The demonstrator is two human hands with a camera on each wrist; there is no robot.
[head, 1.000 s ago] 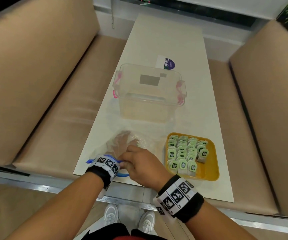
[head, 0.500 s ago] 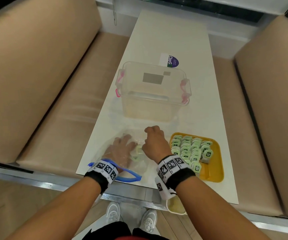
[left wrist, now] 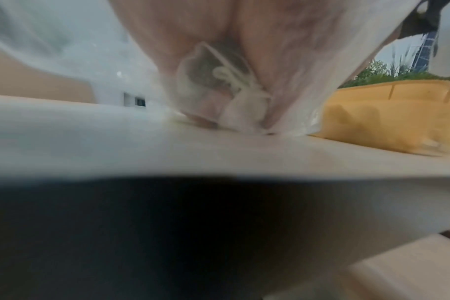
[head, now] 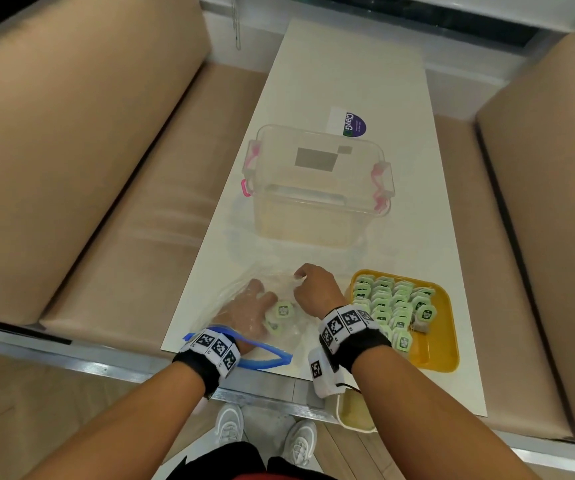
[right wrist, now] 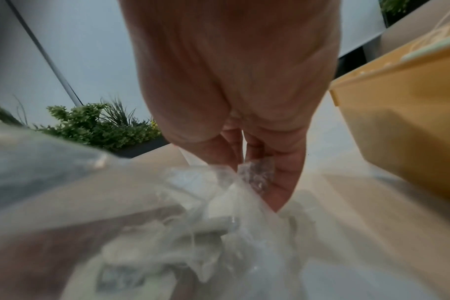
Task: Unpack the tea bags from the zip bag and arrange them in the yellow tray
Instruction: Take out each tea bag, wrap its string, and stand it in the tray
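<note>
Clear plastic of the zip bag point(head: 244, 299) lies flat on the near end of the white table point(head: 348, 81), its blue zip edge point(head: 268, 353) open toward me. My left hand point(head: 244, 311) is inside the bag, wrist at the zip. In the left wrist view my fingers point(left wrist: 167, 50) curl around one tea bag point(left wrist: 208, 81) with its string bunched against the pouch; picture is blurred through the film. Two green-tagged tea bags point(head: 281, 315) show inside the bag just right of that hand.

My right hand point(head: 313, 289) is outside the bag at its far right corner. Right wrist view: fingertips point(right wrist: 283, 174) pinch a fold of the clear film and hold it up off the table.

Yellow tray point(head: 445, 341) sits just right of the bag, near my right wrist. Rows of green-tagged tea bags point(head: 386, 303) fill its left and far part, standing close together; the near right part is bare yellow.

Clear storage box point(head: 317, 188) with pink latches stands beyond the bag and tray. A purple-and-white label point(head: 348, 122) lies on the table behind it. Tan benches point(head: 89, 150) on both sides.
</note>
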